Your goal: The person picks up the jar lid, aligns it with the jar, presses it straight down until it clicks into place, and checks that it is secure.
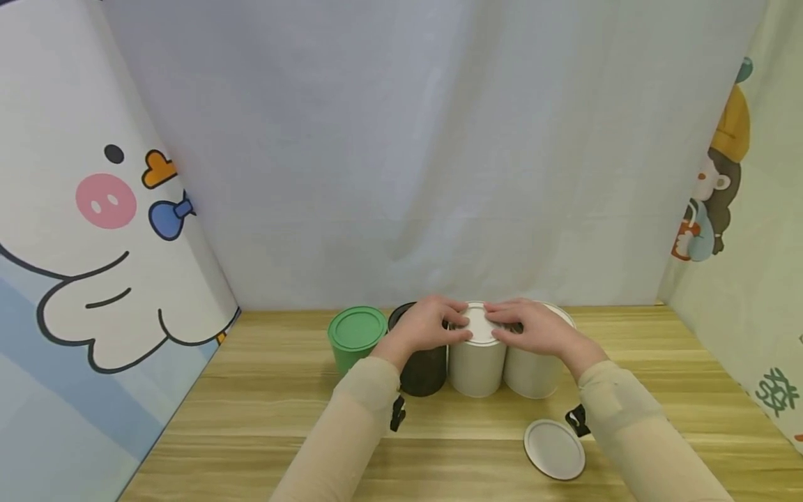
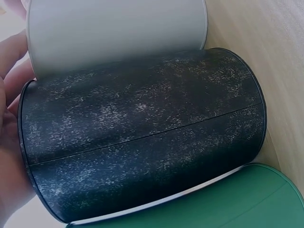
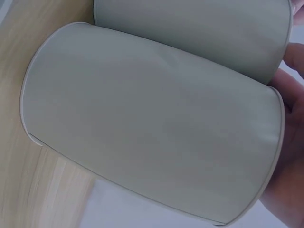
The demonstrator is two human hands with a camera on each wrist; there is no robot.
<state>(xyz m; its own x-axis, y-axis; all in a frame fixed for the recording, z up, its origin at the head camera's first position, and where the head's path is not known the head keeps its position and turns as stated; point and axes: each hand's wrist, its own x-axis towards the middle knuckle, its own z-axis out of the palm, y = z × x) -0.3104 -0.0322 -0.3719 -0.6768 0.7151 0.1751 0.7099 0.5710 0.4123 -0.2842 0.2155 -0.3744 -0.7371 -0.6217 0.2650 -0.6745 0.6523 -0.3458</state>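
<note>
A white lid lies on top of a white canister standing in a row of canisters. My left hand reaches over the black canister and rests its fingertips and thumb on the lid's left side. On the other side my right hand touches the lid with fingers and thumb, its palm above a second white canister. Both hands have their fingers extended. The tops of the black canister and the second white one are largely hidden by the hands.
At the row's left end is a green canister with a green lid. A loose light grey lid lies on the wooden table, near my right forearm. Behind the row hangs a pale curtain; printed cloths flank both sides.
</note>
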